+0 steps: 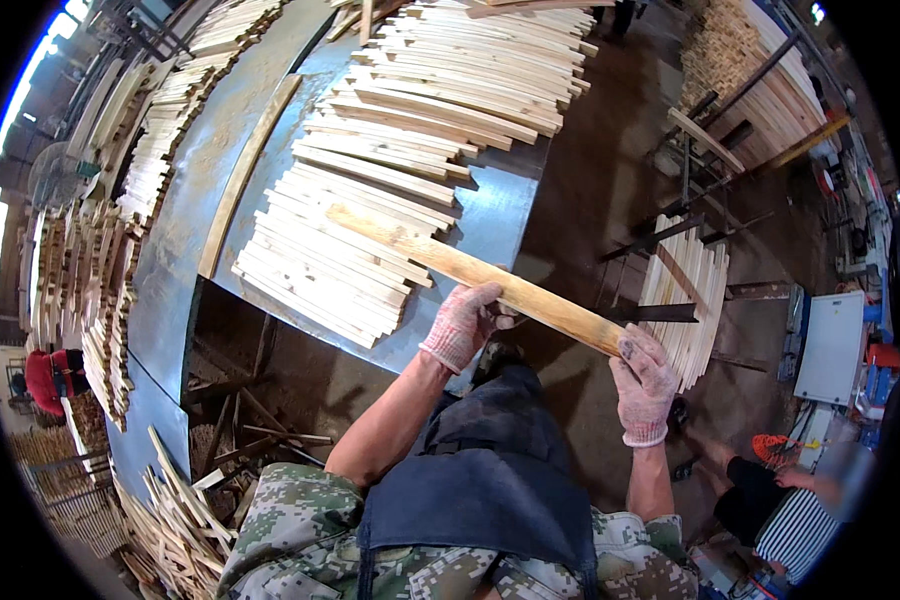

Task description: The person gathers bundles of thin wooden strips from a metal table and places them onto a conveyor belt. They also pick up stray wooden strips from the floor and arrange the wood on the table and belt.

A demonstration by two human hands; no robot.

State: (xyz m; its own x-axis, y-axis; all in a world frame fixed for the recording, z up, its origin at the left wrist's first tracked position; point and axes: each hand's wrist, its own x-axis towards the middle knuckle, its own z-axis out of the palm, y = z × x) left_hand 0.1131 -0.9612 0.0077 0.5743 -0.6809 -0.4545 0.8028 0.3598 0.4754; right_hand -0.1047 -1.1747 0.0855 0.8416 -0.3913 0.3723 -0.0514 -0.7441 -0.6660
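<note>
A long, narrow wooden board (pixel 545 303), yellower and darker than the pale strips nearby, slants across in front of me. My left hand (pixel 467 318), in a pinkish-white work glove, grips it near its middle. Wrapped round its right end is my right hand (pixel 644 380), gloved the same way. The board's far left end reaches over rows of pale wooden strips (pixel 320 255) lying side by side on a metal-topped table (pixel 510 205). Whether that end touches the strips I cannot tell.
A wooden batten (pixel 250 175) runs along the table's left part. More strips (pixel 685 300) rest on a metal rack at right. Scrap sticks (pixel 180 515) pile up at lower left. One person in a striped top (pixel 805 530) is at lower right; another in red (pixel 50 380) stands far left.
</note>
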